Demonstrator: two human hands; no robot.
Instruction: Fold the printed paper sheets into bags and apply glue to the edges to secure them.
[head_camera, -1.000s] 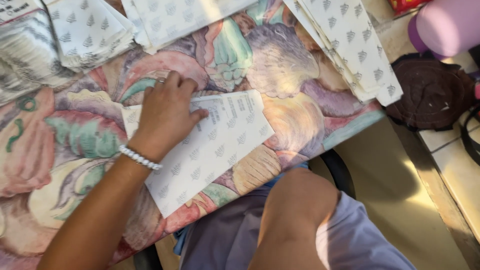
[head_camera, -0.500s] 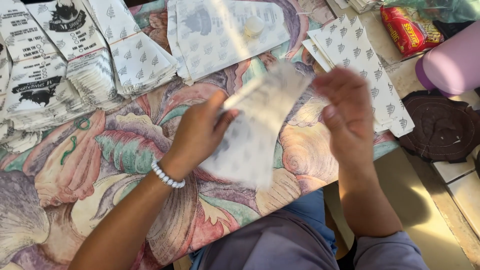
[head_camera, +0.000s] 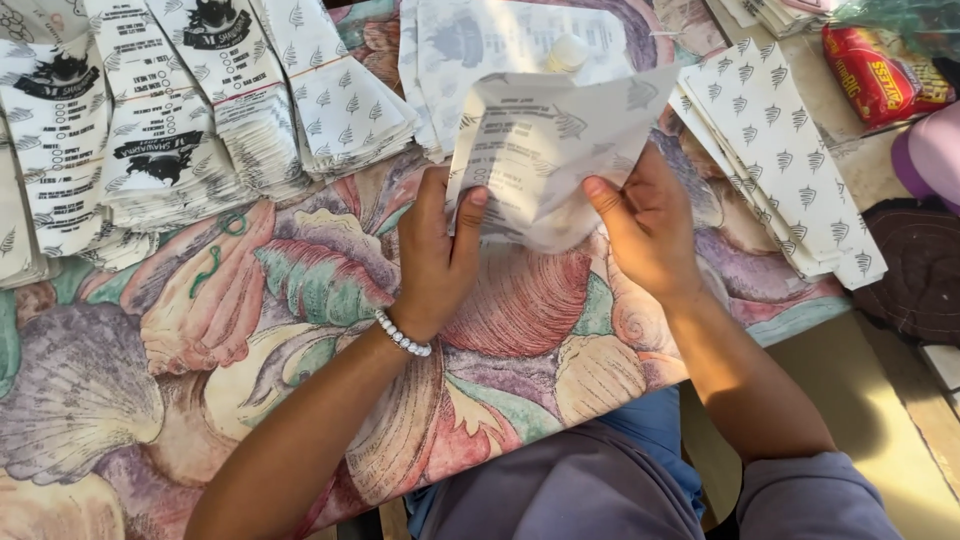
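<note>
A white printed paper sheet (head_camera: 545, 150), partly folded into a bag shape, is held up over the shell-patterned tablecloth (head_camera: 300, 330). My left hand (head_camera: 435, 255), with a pearl bracelet at the wrist, grips its left edge between thumb and fingers. On the sheet's right lower edge, my right hand (head_camera: 645, 230) pinches it with the thumb on top. Behind the sheet lies a flat pile of more white printed sheets (head_camera: 520, 35).
Stacks of folded white paper bags (head_camera: 180, 130) fill the left and back of the table. Another stack (head_camera: 780, 160) lies at the right edge. A red snack packet (head_camera: 880, 75), a purple object (head_camera: 930, 155) and a dark woven mat (head_camera: 915, 270) sit to the right.
One second ago only my left hand pressed the sheet flat on the table. Since then both hands have lifted it and now hold it up, farther back over the table.
</note>
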